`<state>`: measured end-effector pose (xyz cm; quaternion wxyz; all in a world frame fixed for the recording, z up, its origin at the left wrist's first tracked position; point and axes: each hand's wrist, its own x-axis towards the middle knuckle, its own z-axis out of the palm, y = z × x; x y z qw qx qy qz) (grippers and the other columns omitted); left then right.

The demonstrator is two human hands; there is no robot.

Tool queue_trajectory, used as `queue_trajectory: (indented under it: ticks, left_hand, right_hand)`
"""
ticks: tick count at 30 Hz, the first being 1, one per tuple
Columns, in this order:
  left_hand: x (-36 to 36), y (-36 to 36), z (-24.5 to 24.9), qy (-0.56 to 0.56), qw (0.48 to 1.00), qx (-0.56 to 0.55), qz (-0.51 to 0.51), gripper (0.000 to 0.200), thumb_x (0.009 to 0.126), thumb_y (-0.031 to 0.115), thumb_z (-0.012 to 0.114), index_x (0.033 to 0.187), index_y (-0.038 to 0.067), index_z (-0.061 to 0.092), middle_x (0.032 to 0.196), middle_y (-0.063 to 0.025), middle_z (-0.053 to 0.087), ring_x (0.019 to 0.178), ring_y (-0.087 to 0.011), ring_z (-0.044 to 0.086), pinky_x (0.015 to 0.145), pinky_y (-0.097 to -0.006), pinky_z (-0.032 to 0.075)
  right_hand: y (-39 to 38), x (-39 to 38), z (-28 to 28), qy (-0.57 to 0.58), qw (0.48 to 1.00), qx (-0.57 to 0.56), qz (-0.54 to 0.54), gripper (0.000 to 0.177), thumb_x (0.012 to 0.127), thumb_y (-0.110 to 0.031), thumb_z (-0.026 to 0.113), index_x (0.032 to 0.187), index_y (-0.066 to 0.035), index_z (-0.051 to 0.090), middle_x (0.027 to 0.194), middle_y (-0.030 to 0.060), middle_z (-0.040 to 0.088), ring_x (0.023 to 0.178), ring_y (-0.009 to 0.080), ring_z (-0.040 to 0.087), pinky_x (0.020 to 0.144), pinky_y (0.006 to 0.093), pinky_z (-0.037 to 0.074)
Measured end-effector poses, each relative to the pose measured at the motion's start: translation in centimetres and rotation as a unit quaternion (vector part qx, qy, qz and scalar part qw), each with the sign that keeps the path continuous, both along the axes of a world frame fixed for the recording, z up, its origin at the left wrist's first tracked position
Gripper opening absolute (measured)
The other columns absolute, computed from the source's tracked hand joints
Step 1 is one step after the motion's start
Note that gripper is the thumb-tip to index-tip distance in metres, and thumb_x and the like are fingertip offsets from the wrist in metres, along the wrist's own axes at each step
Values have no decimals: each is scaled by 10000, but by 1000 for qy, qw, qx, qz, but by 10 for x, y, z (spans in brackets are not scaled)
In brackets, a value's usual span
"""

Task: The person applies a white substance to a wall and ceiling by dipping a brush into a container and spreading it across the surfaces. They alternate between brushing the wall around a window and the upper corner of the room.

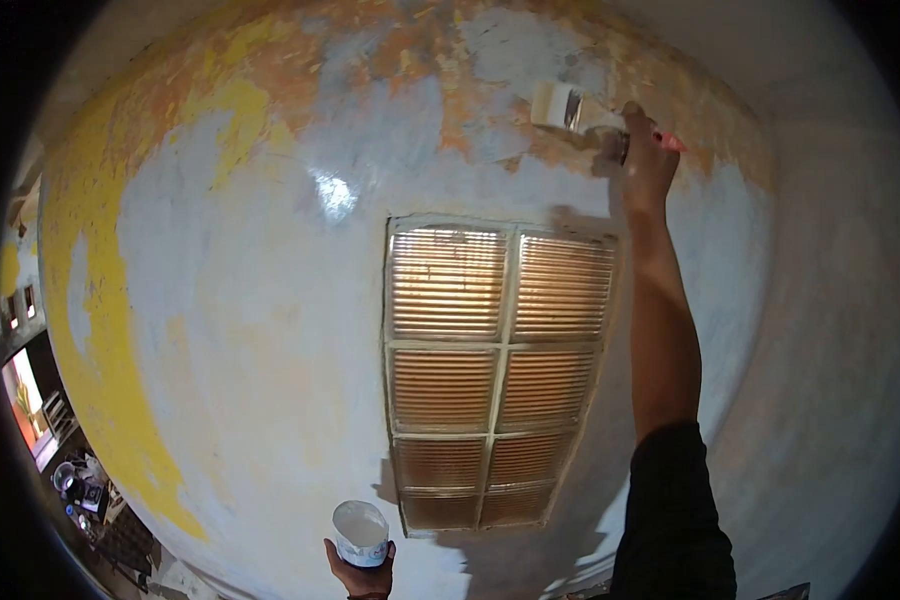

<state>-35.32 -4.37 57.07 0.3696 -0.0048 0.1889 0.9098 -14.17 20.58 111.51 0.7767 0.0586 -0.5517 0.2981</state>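
My right hand (650, 165) is raised high on the wall, its fingers closed round a wide paintbrush (570, 108). The brush head is pale and points left against the patchy upper wall, and a red handle end (672, 142) sticks out to the right of the hand. Low in the view, my left hand (355, 575) grips a small white tub (360, 535) from below, fingers wrapped round its base. Whitish paint shows inside the tub. The wall (260, 280) is whitish in the middle, with orange and yellow patches along the top and left.
A glass-block window (450, 380) with pale frames sits in the wall between my hands. At far left, past the wall's edge, are a bright opening (22, 395) and a cluttered heap of items (85, 495). Another wall (830, 330) rises on the right.
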Motion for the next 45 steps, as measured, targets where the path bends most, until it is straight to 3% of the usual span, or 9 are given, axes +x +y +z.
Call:
queue_trajectory:
  ticks: [12, 14, 18, 21, 23, 29, 34, 39, 45]
  left_hand:
    - [-4, 8, -15, 12, 1000, -9, 15, 573, 847, 665, 433, 1211, 236, 543, 1060, -19, 594, 918, -232, 539, 720, -415, 392]
    - [-9, 15, -22, 37, 999, 17, -2, 587, 847, 664, 433, 1216, 219, 538, 1066, -24, 593, 921, -237, 539, 733, -418, 392]
    - [0, 31, -8, 24, 1000, 14, -14, 602, 849, 665, 429, 1221, 204, 537, 1062, -27, 595, 922, -238, 540, 739, -414, 393]
    - [-1, 35, -9, 40, 999, -1, -14, 603, 846, 672, 425, 1217, 212, 541, 1057, -19, 598, 922, -231, 541, 734, -410, 389]
    - [3, 25, -9, 31, 999, -19, -4, 601, 844, 678, 421, 1211, 220, 546, 1058, -13, 598, 922, -226, 541, 728, -408, 384]
    - [-15, 13, -33, 6, 1000, -9, 15, 589, 838, 683, 425, 1217, 251, 551, 1061, 4, 598, 912, -220, 542, 736, -411, 380]
    - [-20, 13, -36, -2, 1000, 11, 15, 586, 848, 671, 422, 1224, 239, 548, 1064, -4, 597, 924, -226, 540, 745, -412, 385]
    - [-15, 8, -29, 12, 999, 9, 30, 588, 855, 659, 423, 1224, 219, 548, 1065, -14, 599, 938, -232, 545, 745, -407, 393]
    - [-11, 6, -23, 1, 999, 13, 36, 573, 848, 660, 454, 1195, 216, 558, 1007, -8, 611, 879, -223, 555, 729, -392, 399]
  right_hand:
    - [96, 79, 22, 7, 955, 38, -295, 219, 881, -284, 684, 865, -66, 678, 599, 25, 582, 487, 126, 537, 469, 305, 462]
    - [87, 26, 2, -90, 773, 241, -580, 209, 879, -215, 654, 965, -25, 658, 801, 131, 681, 693, 297, 662, 602, 376, 526]
    - [16, -38, -41, -82, 827, 401, -386, 207, 886, -277, 671, 899, -70, 674, 779, 114, 695, 590, 232, 635, 538, 313, 504]
    - [64, -11, -22, -68, 986, 135, -76, 255, 908, -311, 653, 845, -64, 669, 673, 65, 669, 503, 134, 580, 456, 268, 448]
    - [54, 39, -7, -22, 990, 3, -139, 280, 920, -310, 633, 819, -51, 670, 586, 10, 601, 456, 81, 513, 407, 246, 387]
    - [58, 58, 47, -3, 931, 205, -301, 185, 871, -187, 674, 853, -4, 691, 711, 2, 655, 607, 69, 509, 573, 262, 439]
    - [34, 15, -33, -128, 815, 363, -433, 159, 783, -189, 661, 734, -46, 612, 712, 178, 605, 637, 361, 589, 602, 384, 482]
    - [-21, 15, 3, -162, 932, 186, -264, 245, 801, -195, 696, 664, -22, 589, 572, -29, 481, 610, 24, 439, 541, 277, 442]
    - [7, -66, -9, -128, 834, 347, -409, 256, 777, -272, 683, 745, -31, 603, 698, 173, 603, 654, 385, 585, 619, 426, 497]
